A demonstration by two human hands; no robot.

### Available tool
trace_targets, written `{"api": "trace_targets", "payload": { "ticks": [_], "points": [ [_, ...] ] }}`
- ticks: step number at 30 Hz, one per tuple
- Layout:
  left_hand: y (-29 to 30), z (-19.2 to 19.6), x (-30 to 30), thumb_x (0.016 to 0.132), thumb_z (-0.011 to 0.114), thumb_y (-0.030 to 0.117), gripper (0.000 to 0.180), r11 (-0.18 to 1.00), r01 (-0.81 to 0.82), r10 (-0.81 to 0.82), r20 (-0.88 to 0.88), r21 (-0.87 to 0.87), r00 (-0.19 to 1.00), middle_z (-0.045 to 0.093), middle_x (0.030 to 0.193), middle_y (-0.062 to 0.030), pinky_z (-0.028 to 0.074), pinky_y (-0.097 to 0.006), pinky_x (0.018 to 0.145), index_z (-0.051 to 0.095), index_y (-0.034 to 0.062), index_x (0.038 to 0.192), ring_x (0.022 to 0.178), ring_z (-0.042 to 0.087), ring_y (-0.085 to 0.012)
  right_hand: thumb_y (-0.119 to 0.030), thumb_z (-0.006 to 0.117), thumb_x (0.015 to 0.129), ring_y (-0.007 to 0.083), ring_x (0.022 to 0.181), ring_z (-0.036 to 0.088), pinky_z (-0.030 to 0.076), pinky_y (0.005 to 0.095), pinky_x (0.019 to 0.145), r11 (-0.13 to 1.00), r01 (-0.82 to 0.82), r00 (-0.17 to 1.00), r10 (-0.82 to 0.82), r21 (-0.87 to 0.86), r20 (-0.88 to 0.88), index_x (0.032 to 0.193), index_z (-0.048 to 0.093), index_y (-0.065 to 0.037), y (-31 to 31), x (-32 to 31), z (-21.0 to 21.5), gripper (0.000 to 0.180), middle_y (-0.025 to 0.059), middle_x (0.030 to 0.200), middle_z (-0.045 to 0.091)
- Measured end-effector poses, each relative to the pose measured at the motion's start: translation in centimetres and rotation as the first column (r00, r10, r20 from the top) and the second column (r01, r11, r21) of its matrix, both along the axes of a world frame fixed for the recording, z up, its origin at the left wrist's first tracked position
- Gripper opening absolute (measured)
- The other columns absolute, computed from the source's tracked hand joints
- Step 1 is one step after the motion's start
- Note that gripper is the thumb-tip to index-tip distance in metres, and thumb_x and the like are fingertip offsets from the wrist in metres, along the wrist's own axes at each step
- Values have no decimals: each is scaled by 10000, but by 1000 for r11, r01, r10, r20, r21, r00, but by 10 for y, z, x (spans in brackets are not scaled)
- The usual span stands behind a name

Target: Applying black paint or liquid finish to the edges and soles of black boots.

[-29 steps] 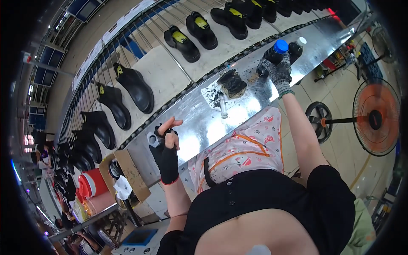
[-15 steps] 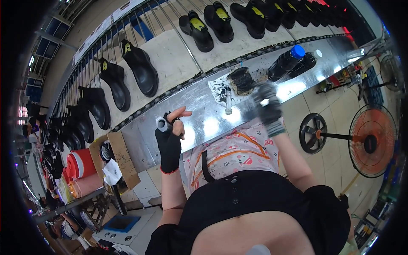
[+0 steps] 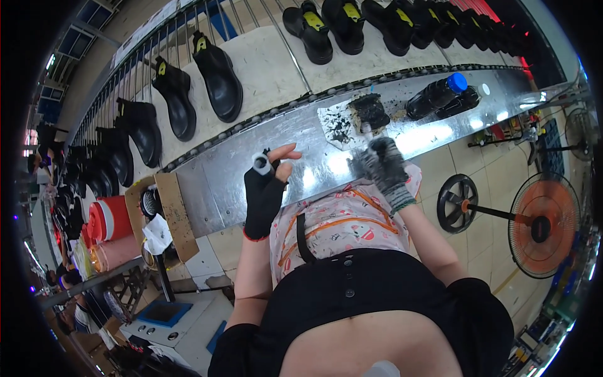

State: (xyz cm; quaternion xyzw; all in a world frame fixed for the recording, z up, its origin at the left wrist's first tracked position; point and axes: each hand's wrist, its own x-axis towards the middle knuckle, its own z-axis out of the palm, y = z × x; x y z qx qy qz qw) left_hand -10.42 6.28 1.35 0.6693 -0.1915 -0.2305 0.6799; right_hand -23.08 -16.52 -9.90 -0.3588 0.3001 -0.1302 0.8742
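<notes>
My left hand [image 3: 262,198], in a black glove that leaves fingertips bare, is closed around a small grey hollow cylinder [image 3: 261,164] with its round end up. Its index finger points out to the right. A grey striped knit glove covers my right hand [image 3: 388,168], whose fingers are curled and partly blurred over the near edge of the metal bench [image 3: 232,182]. Whatever they grip is hidden, though a small pale tip shows just above them. Beyond that hand lies a white sheet [image 3: 331,119] smeared with black, and a dark, crusted pad [image 3: 370,113] beside it.
Two dark bottles stand right of the pad, one blue-capped [image 3: 436,97], one white-capped [image 3: 465,100]. Black boots [image 3: 217,78] line the rack behind a chain [image 3: 282,110]. A cardboard box [image 3: 176,210] and red jug [image 3: 110,220] sit left; a fan [image 3: 543,226] stands right.
My right hand has moved left and nearer the bench edge. The small clear object that lay beside the sheet no longer shows there. My left hand still holds the cylinder. The whole view has shifted slightly.
</notes>
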Motion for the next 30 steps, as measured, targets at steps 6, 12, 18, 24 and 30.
{"api": "trace_targets", "payload": {
  "ticks": [6,12,18,24,30],
  "points": [
    [-28,-35,13,905,566,221,203,966,82,-99,58,245,993,648,777,-28,423,-240,605,652,50,974,658,523,-74,-7,534,827,205,629,637,532,320,519,972,-65,969,7,-227,-248,1371,269,-79,-2,-16,38,610,113,863,634],
    [-70,-58,13,840,610,321,272,900,175,-249,142,399,958,647,730,-118,465,-351,606,641,79,959,673,629,-272,-103,554,820,167,683,597,518,298,533,980,-175,982,166,-98,-94,1267,441,-31,-18,-13,68,467,69,858,585],
    [-91,-66,14,800,639,265,265,897,137,-321,406,420,856,653,742,-121,479,-376,599,636,99,1006,673,632,-296,-188,665,823,152,748,625,494,280,683,602,-398,913,183,-692,-365,1077,629,-29,-20,3,112,302,88,908,655],
    [-95,-54,17,792,643,259,192,899,136,-348,492,416,798,619,667,-100,466,-396,572,602,81,852,632,607,-313,-203,672,808,262,915,635,479,336,812,290,-520,853,213,-803,-476,1062,636,-26,-27,11,132,312,152,992,658],
    [-94,-54,19,771,655,259,180,912,98,-335,587,398,737,614,658,-96,468,-399,569,596,96,819,619,608,-314,-249,684,800,285,920,634,484,343,822,69,-474,866,218,-878,-451,1074,640,-48,-32,13,138,342,159,1009,655]
  ]
}}
